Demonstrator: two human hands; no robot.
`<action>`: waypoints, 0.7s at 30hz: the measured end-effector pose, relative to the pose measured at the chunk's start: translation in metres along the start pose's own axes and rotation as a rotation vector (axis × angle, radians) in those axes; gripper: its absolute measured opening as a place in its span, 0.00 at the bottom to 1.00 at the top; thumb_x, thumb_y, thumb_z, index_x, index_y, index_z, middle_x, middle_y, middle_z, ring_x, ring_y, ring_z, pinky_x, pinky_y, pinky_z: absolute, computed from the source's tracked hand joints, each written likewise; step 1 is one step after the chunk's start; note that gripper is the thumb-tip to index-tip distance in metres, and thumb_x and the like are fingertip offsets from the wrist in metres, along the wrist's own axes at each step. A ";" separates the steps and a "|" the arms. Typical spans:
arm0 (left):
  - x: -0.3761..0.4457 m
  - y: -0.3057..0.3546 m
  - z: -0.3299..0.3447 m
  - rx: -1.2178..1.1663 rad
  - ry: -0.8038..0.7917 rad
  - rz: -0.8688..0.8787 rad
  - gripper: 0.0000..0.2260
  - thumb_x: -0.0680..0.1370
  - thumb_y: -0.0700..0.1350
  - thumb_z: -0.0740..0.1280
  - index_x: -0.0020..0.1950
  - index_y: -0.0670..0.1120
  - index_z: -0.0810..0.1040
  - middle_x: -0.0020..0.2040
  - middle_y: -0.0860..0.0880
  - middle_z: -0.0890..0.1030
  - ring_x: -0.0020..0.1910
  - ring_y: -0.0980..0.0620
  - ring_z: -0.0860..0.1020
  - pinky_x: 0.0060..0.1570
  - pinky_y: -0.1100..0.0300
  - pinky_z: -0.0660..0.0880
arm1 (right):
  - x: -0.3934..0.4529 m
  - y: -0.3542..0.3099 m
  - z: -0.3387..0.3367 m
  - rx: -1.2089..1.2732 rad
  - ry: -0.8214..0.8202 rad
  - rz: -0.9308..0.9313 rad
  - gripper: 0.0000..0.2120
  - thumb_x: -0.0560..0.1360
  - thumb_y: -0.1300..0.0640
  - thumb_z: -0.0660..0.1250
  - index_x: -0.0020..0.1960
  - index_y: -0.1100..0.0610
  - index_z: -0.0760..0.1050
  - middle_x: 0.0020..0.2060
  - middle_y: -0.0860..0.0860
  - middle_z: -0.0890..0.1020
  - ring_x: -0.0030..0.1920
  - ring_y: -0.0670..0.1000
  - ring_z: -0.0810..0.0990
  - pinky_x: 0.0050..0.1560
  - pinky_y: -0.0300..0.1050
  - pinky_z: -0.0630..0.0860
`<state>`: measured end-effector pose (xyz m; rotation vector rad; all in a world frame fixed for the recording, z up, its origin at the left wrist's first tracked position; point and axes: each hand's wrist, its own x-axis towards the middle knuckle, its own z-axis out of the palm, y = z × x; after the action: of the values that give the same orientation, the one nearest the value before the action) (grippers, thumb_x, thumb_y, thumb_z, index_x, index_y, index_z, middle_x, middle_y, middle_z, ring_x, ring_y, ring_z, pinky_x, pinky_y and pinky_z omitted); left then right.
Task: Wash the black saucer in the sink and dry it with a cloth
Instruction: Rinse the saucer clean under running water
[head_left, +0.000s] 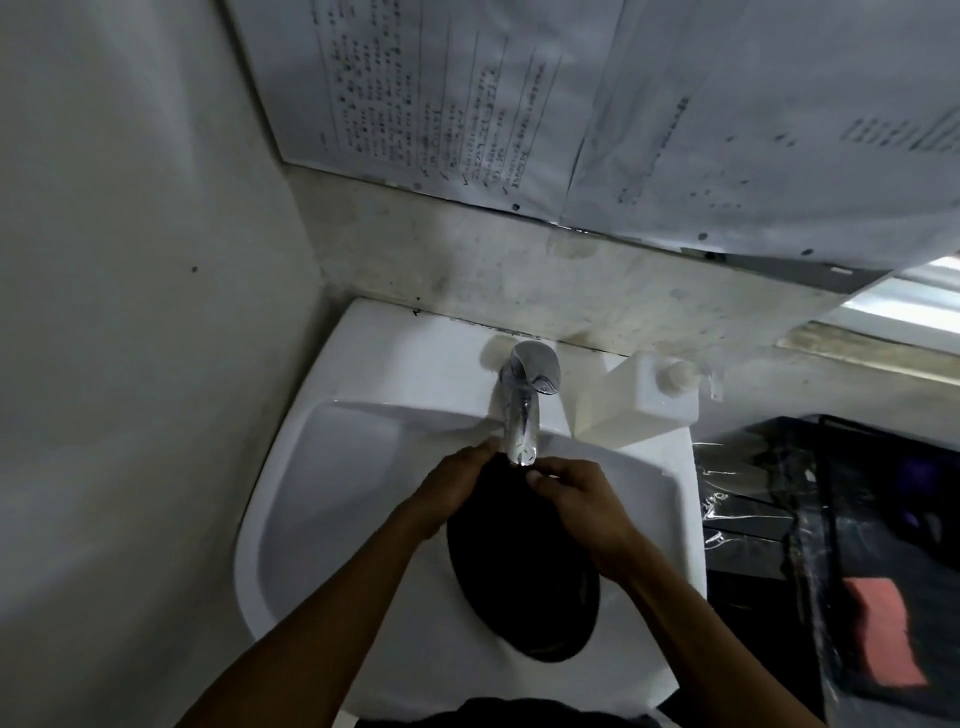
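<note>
White wall-mounted sink (332, 483) in a corner, grey wall left, stained concrete strip behind, printed paper sheets (467, 104) taped above. Chrome tap (522, 410) centred at the back rim, spout pointing down into the basin; water flow not discernible. White rectangular soap bottle (641, 400) on the rim just right of the tap. Black saucer (524, 577) held over the basin, tilted on edge, far end right under the spout, near end low toward the front rim. Left hand (452, 493) on the saucer's left upper edge, fingers curled around it, fingertips close to the spout. Right hand (576, 499) on the upper right edge, fingers bent over the rim and gripping it; fingertips of both hands nearly meeting under the tap. Both forearms bare, coming in from the bottom of the view. Right of the sink: dark worktop (753, 525) with a black crate (883, 493) wrapped in clear plastic film, pink cloth (883, 629) lying inside it, well apart from the saucer.
</note>
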<state>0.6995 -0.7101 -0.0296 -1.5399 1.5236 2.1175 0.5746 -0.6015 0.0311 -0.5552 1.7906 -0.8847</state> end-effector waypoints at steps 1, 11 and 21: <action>-0.001 0.001 0.001 -0.102 -0.005 -0.026 0.20 0.78 0.63 0.58 0.53 0.51 0.81 0.56 0.51 0.83 0.49 0.57 0.80 0.52 0.61 0.74 | -0.006 -0.002 -0.005 -0.077 -0.011 -0.053 0.08 0.79 0.61 0.64 0.51 0.57 0.83 0.43 0.54 0.86 0.44 0.51 0.83 0.50 0.47 0.78; -0.029 -0.010 -0.004 -0.369 0.082 -0.261 0.09 0.74 0.30 0.60 0.50 0.33 0.78 0.38 0.39 0.79 0.33 0.42 0.78 0.29 0.54 0.77 | -0.053 0.013 0.014 -0.827 -0.209 -0.420 0.22 0.73 0.46 0.68 0.67 0.41 0.73 0.60 0.44 0.81 0.59 0.47 0.78 0.57 0.41 0.74; -0.074 -0.060 -0.045 -0.064 0.580 0.462 0.21 0.78 0.33 0.63 0.69 0.50 0.75 0.63 0.52 0.79 0.63 0.52 0.75 0.67 0.53 0.70 | -0.062 0.044 -0.007 -0.578 0.005 -0.325 0.15 0.75 0.49 0.69 0.61 0.46 0.78 0.43 0.43 0.83 0.47 0.41 0.81 0.51 0.35 0.75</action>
<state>0.7994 -0.6831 -0.0107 -2.1297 2.1960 2.0366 0.5924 -0.5268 0.0345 -1.2399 1.9935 -0.5637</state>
